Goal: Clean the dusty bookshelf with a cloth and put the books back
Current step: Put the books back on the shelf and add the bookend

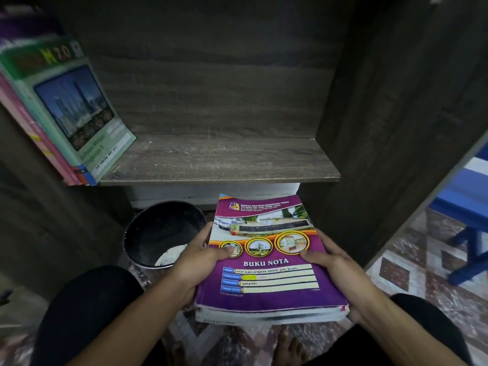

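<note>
A stack of books [266, 294] with a purple "BUKU NOTA" notebook on top lies flat between my two hands, below the shelf's front edge. My left hand [203, 260] grips its left side, thumb on the cover. Gripping the right side is my right hand [332, 262], thumb also on the cover. The dark wooden shelf board [219, 159] is bare across its middle and right. Several books [68, 107], a green one in front, lean against the left wall of the shelf. No cloth is in view.
A black bucket [163, 233] with something white inside stands on the floor under the shelf, left of the stack. My knees flank the stack. A blue piece of furniture [464, 207] stands on the patterned floor at the right, beyond the shelf's side wall.
</note>
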{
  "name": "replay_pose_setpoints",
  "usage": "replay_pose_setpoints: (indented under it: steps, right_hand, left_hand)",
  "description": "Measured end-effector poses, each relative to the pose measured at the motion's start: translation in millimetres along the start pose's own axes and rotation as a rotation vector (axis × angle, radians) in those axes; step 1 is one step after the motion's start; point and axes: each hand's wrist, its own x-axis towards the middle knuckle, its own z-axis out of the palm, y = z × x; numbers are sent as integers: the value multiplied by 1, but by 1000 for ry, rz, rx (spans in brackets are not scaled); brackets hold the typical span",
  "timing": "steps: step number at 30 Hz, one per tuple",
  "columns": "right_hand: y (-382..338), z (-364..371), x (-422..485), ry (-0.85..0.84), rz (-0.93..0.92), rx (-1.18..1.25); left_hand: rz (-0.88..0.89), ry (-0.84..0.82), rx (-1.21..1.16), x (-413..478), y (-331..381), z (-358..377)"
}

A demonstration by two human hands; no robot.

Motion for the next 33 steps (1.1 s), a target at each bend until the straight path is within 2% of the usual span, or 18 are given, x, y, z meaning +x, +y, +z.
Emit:
replay_pose_setpoints:
  steps: [10, 18, 23, 27, 33]
  right_hand:
    - [-36, 18, -24, -59, -198, 9]
    - [-76, 35, 28, -59, -304, 23]
    - [-87, 43, 86, -52, -296, 16]
    - [-84, 46, 130, -41, -252, 8]
    - [-76, 40, 170, -46, -189, 50]
  left_hand:
    - [154, -18, -64, -31, 38, 0]
    - [265, 41, -85, 0, 85, -12]
    - [292, 88, -73, 43, 100, -27]
    - [233, 116, -45, 78, 102, -39]
    - [189, 45, 202, 119, 108, -59]
